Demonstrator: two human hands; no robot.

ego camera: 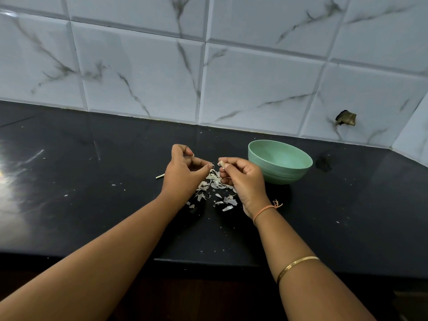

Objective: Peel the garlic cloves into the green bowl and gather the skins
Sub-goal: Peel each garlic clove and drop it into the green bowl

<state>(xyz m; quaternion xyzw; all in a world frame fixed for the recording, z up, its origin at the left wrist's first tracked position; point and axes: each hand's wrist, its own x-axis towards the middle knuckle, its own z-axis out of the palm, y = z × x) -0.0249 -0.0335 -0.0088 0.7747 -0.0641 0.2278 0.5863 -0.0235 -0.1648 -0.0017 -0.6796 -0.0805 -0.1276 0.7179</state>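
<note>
Clove [221,163] is in the right grip [243,181], pinched btw thumb & forefinger, held above the skins [215,184]; long axis approx left-right, tip toward the left grip [185,172], tho it's small & partly hidden; left grip's thumb & forefinger meet just beside the clove, can't tell if they pinch a shred; skins lie scattered on the desk [92,200] under & btw both grips; bowl [278,176] stands upright just right of right grip, contents not visible.
</note>
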